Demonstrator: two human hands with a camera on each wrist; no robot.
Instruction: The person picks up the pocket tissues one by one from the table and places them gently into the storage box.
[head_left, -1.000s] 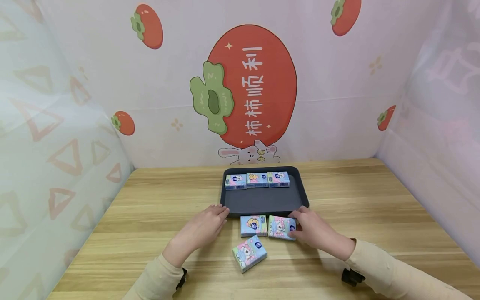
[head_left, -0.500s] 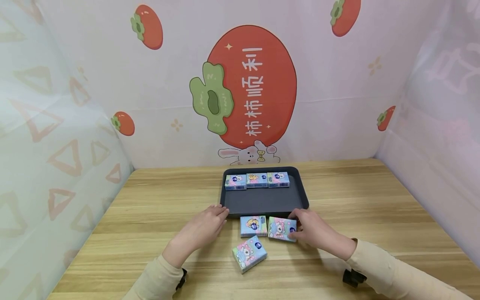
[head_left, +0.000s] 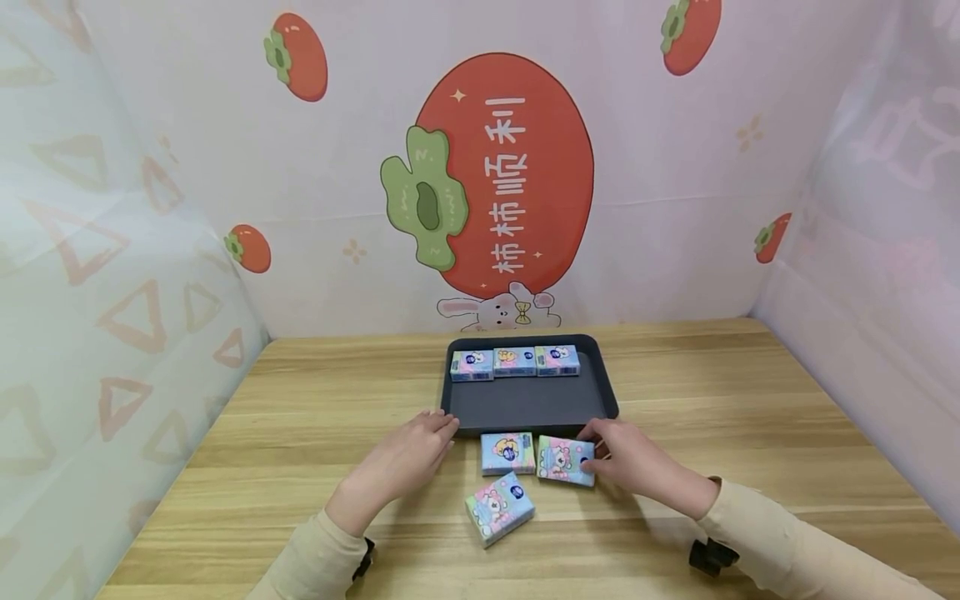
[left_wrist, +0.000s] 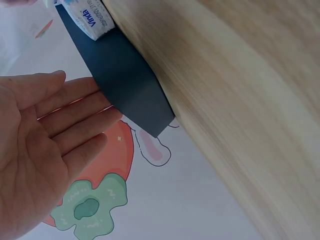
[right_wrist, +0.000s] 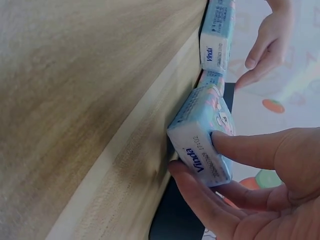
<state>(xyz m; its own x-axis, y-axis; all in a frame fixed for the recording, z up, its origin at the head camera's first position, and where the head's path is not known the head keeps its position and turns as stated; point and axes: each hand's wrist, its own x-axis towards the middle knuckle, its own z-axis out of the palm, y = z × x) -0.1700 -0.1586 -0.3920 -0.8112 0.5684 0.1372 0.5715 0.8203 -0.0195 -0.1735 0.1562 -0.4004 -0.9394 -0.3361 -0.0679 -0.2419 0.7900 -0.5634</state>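
In the head view, my right hand [head_left: 633,462] pinches the right end of a Vinda tissue pack [head_left: 561,461] in front of the tray. The right wrist view shows my thumb [right_wrist: 245,150] on the printed face and fingers below that pack's white end [right_wrist: 197,155], which tilts slightly off the table. My left hand [head_left: 408,454] rests with straight fingers against the left front corner of the dark grey tray [head_left: 525,407]. Between the hands, one tissue pack [head_left: 507,454] lies flat beside the pinched one. Nearer to me lies another, slanted pack [head_left: 500,508].
Three tissue packs [head_left: 514,362] stand in a row along the tray's back edge. The wooden table [head_left: 337,392] spreads around the tray. A printed persimmon backdrop [head_left: 517,183] rises behind it, and cloth walls close both sides.
The right end of the pinched pack has shifted slightly toward me, and my right hand with it. My left hand, the tray and the other packs keep their places.
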